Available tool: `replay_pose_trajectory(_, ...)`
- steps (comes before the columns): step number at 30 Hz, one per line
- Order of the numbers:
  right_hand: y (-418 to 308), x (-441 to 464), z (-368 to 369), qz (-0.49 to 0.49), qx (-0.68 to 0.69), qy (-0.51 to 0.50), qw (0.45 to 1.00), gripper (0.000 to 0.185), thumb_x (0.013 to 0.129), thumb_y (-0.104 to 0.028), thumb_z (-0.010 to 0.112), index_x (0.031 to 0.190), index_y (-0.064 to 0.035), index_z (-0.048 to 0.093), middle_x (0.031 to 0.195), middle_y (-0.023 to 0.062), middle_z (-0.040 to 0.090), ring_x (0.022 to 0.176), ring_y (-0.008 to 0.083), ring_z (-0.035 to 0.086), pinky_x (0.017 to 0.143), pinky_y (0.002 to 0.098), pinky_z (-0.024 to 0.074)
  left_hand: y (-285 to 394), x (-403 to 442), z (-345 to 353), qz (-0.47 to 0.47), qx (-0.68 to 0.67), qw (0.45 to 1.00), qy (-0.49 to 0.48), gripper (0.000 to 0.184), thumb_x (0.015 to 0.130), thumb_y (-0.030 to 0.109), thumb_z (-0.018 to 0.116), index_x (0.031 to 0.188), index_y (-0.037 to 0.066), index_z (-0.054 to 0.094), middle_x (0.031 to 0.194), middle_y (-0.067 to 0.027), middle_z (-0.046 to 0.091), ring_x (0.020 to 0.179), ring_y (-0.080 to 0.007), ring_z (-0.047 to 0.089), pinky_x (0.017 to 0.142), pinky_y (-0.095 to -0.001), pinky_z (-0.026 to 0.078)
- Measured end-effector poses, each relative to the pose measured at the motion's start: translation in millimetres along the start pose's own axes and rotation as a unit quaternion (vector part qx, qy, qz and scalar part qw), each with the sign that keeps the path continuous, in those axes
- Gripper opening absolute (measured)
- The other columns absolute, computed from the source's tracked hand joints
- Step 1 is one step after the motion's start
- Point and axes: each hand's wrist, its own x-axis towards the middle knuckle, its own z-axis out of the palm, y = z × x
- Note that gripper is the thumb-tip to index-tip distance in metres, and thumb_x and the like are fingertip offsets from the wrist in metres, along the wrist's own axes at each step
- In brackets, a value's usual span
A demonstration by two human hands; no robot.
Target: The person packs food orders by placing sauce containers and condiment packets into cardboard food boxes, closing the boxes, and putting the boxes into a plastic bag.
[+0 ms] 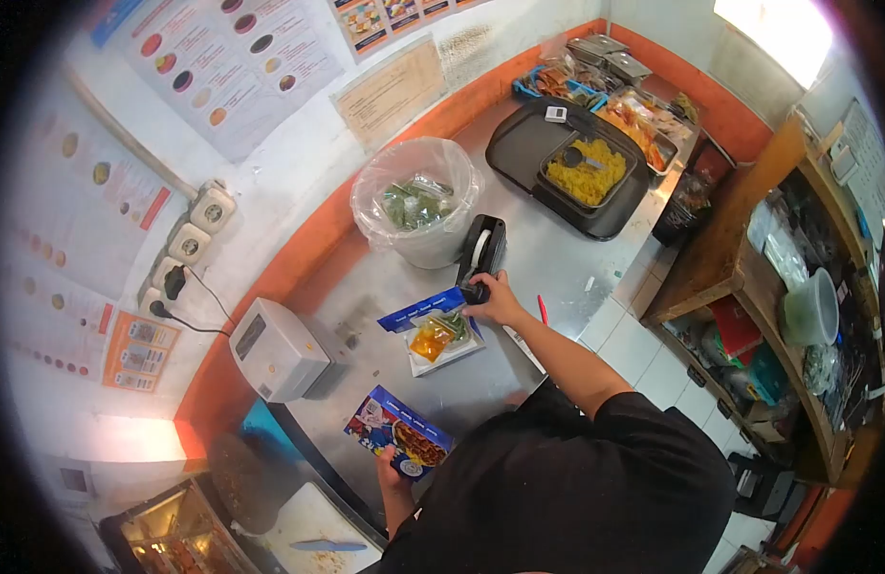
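My left hand (394, 471) held a blue carton (399, 429); my right hand (500, 301) was at the tape dispenser (485, 244), grip unclear, an open box (447, 364) just beside it. I judged this taping, calling next for a clean pull.

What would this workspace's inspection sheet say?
Surface: silver metal table, partly covered.
Job's things: blue printed cardboard box; open white box with blue flap, food packets inside; black tape dispenser.
Clutter: white plastic-lined bucket with green packets; black tray bearing yellow food.
Hands: left hand holds the blue box; right hand at the dispenser's end.
Cables: two black cables, white wall sockets toward white boxy machine.
Surroundings: brown wooden shelf, loaded.
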Motion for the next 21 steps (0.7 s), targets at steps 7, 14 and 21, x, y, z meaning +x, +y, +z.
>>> replay_pose_trajectory(7,3.4,1.2,-13.9,-0.016,-0.057,0.074,0.996,0.038,0.065,-0.019,0.085,0.099,-0.0118,0.069,0.091,0.0079,0.050,0.084,0.0238,0.053,0.075,0.0342,0.0463,-15.7,-5.8,38.9,0.002,-0.014,0.999,0.036,0.051,0.086,0.020,0.053,0.131,-0.001,0.045,0.120,-0.0138,0.059,0.105,-0.0294,0.063,0.090,-0.0440,0.052)
replay_pose_trajectory(14,86.2,57.4,-110.3,0.024,-0.087,0.107,0.990,0.035,0.073,-0.015,0.074,0.108,-0.0121,0.070,0.094,0.0104,0.057,0.085,0.0244,0.057,0.077,0.0323,0.0463,-50.1,-0.8,35.4,-0.003,-0.094,0.995,0.025,0.055,0.084,0.022,0.056,0.132,-0.001,0.044,0.122,-0.0142,0.059,0.106,-0.0299,0.062,0.091,-0.0440,0.052)
replay_pose_trajectory(21,53.1,117.4,-141.8,0.217,0.093,0.086,0.968,0.032,0.086,-0.019,0.068,0.114,-0.0056,0.064,0.092,0.0068,0.065,0.090,0.0184,0.061,0.085,0.0323,0.0459,-61.4,10.6,51.8,0.002,-0.077,0.997,0.027,0.059,0.081,0.019,0.059,0.134,0.000,0.043,0.122,-0.0140,0.058,0.107,-0.0296,0.062,0.092,-0.0437,0.051)
